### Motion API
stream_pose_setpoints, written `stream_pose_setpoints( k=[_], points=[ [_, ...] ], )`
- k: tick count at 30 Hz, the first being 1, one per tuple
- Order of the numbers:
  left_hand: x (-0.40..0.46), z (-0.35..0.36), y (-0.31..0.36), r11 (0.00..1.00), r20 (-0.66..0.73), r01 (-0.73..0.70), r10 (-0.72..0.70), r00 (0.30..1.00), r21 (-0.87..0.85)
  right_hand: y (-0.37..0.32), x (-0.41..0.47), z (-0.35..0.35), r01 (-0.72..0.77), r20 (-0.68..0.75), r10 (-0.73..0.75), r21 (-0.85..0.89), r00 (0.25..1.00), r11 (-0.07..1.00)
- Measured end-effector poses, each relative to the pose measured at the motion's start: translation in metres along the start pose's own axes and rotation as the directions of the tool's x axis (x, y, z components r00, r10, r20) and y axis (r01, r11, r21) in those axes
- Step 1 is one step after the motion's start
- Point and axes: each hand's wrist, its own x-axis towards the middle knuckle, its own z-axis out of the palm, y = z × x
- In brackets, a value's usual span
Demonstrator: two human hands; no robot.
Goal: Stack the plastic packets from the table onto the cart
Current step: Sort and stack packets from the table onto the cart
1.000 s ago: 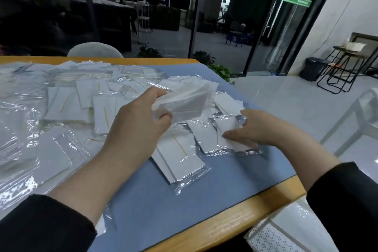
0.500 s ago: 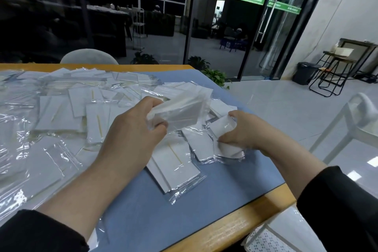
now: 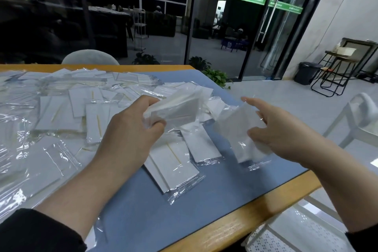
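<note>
The left hand (image 3: 131, 129) grips a bundle of packets (image 3: 176, 109); the right hand (image 3: 280, 129) pinches 1 packet (image 3: 239, 129), forefinger straight. They look light, slippery and floppy — better to hold across the card middle.

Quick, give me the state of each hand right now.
Left hand: closed, gripping a bundle of packets above the table.
Right hand: holding a single packet, index finger extended.
</note>
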Motion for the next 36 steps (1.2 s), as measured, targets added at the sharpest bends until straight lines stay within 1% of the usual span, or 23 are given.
stream_pose_setpoints(
  k=[4,8,10,11,14,16,19,22,25,29,31,33,34,35,36],
  points=[
    [0.0,-0.002,0.001,1.0,-0.023,0.004,-0.004,1.0,0.007,-0.01,-0.009,-0.015,0.122,-0.079,-0.133,-0.131,0.988,0.984],
    [0.002,-0.005,0.001,1.0,-0.053,0.015,-0.015,0.998,0.009,-0.017,-0.01,-0.021,0.282,-0.085,-0.298,-0.159,0.951,0.946],
    [0.002,-0.007,0.001,1.0,-0.063,0.027,-0.026,0.998,0.008,-0.019,-0.01,-0.018,0.35,-0.043,-0.361,-0.163,0.932,0.922],
    [0.002,-0.008,0.001,1.0,-0.068,0.028,-0.027,0.997,0.009,-0.019,-0.009,-0.015,0.373,0.001,-0.378,-0.173,0.926,0.912],
    [0.002,-0.008,0.001,0.999,-0.053,0.053,-0.053,0.997,-0.01,-0.015,-0.001,0.001,0.405,0.181,-0.37,-0.228,0.911,0.886],
    [0.001,-0.008,0.002,0.997,-0.029,0.066,-0.067,0.997,-0.027,-0.007,0.003,0.012,0.416,0.214,-0.372,-0.221,0.903,0.882],
    [0.001,-0.006,0.002,0.998,-0.012,0.056,-0.057,0.998,-0.02,0.005,0.0,0.022,0.418,0.196,-0.391,-0.123,0.9,0.9],
    [0.0,-0.004,0.003,0.998,0.009,0.056,-0.056,0.998,-0.015,0.012,-0.005,0.029,0.424,0.19,-0.406,-0.068,0.894,0.903],
    [-0.001,-0.003,0.004,0.997,0.04,0.055,-0.053,0.998,-0.049,0.013,-0.006,0.035,0.496,0.103,-0.491,-0.023,0.865,0.868],
    [-0.003,-0.003,0.005,0.994,0.143,0.042,-0.028,0.989,-0.097,0.003,-0.001,0.045,0.605,-0.021,-0.605,-0.007,0.796,0.796],
    [-0.005,-0.003,0.006,0.989,0.21,0.034,-0.003,0.978,-0.145,-0.001,0.0,0.059,0.604,-0.139,-0.594,0.038,0.792,0.796],
    [-0.007,-0.003,0.009,0.98,0.303,0.044,0.017,0.953,-0.193,0.0,0.0,0.075,0.532,-0.283,-0.483,0.131,0.829,0.836],
    [-0.008,-0.002,0.009,0.977,0.35,0.052,0.024,0.937,-0.208,0.001,0.0,0.082,0.483,-0.319,-0.407,0.214,0.856,0.849],
    [-0.008,-0.002,0.009,0.975,0.384,0.06,0.027,0.923,-0.212,0.002,-0.001,0.086,0.431,-0.311,-0.337,0.312,0.889,0.847],
    [-0.008,-0.001,0.009,0.976,0.405,0.064,0.027,0.914,-0.209,0.003,-0.001,0.089,0.38,-0.268,-0.288,0.414,0.919,0.828]
  ],
)
